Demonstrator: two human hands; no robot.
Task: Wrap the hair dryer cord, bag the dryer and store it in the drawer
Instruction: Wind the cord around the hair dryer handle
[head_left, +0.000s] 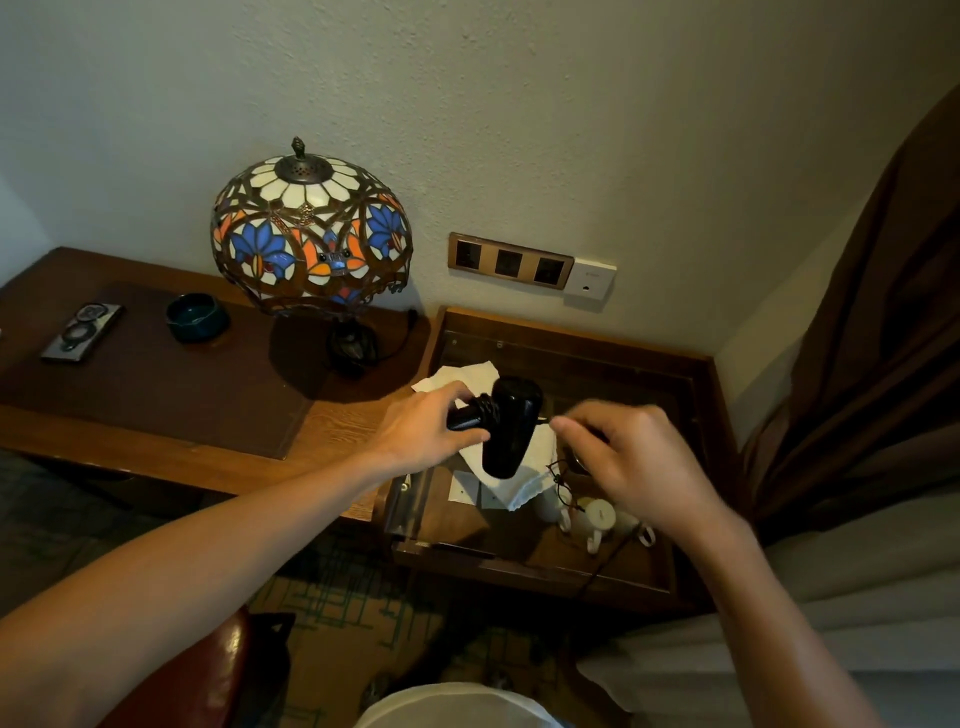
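A black hair dryer (511, 426) hangs in the air over the glass-topped side table (519, 525). My left hand (421, 431) grips its handle, where the black cord (487, 408) is wound in several turns. My right hand (634, 462) is closed to the right of the dryer body, pinching the free end of the cord; what lies inside the fist is hidden. Beneath the dryer lies a white cloth bag (519, 478), with a thin dark drawstring (561, 480) trailing from it.
A stained-glass lamp (310, 234) stands on the wooden desk (156, 395) at left, with a dark bowl (197, 316) and a remote (82, 332). White cups (597, 517) sit under the glass. Wall sockets (511, 260), a brown curtain (857, 364) at right.
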